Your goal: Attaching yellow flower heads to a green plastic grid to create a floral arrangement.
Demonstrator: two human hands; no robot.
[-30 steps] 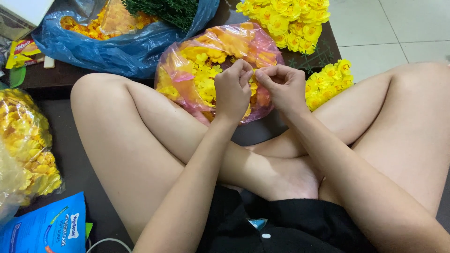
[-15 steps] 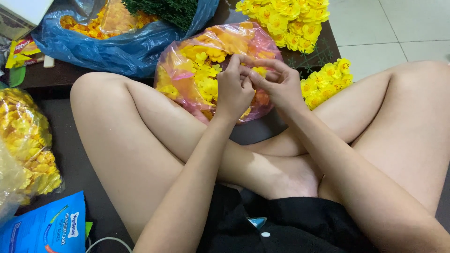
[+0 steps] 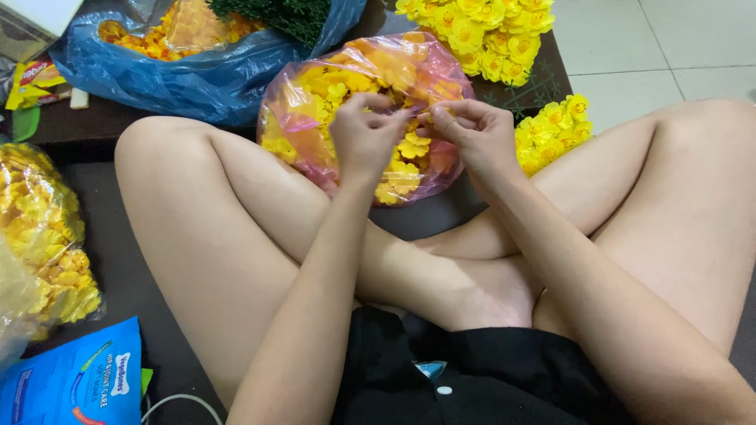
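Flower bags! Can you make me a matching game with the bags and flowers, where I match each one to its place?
Things:
1. pink bag
2. blue bag
3. clear bag
4. loose yellow flowers

Places:
a. far left edge, beside the knee
b. top right, by the tiled floor
c. right under the left hand and right hand
d. top left, with green sprigs in it

Pairs: 1-c, 2-d, 3-a, 4-b
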